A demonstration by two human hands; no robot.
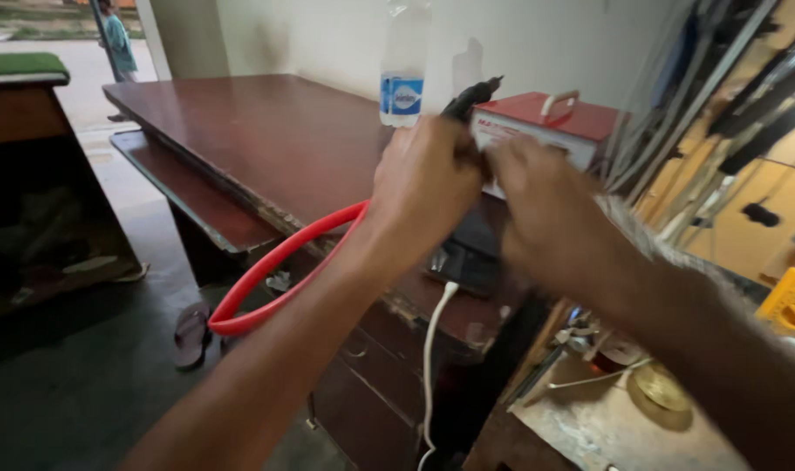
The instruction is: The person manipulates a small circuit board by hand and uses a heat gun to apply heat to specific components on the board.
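Up above the brown surface (266, 139), a black tool (472, 96) with a red hose (275, 262) sits clenched in the left hand (423, 187), while the blurred right hand (545, 209) touches it, grip unclear, near a water bottle (403, 65) and red box (545, 126).

The tabletop (266, 139) is dark reddish wood, polished to a soft gloss, its front edge chipped and rough. The hose (275, 262) looks like smooth, shiny red plastic. The bottle (403, 61) is clear plastic. The red box (554, 118) has a glossy lid.
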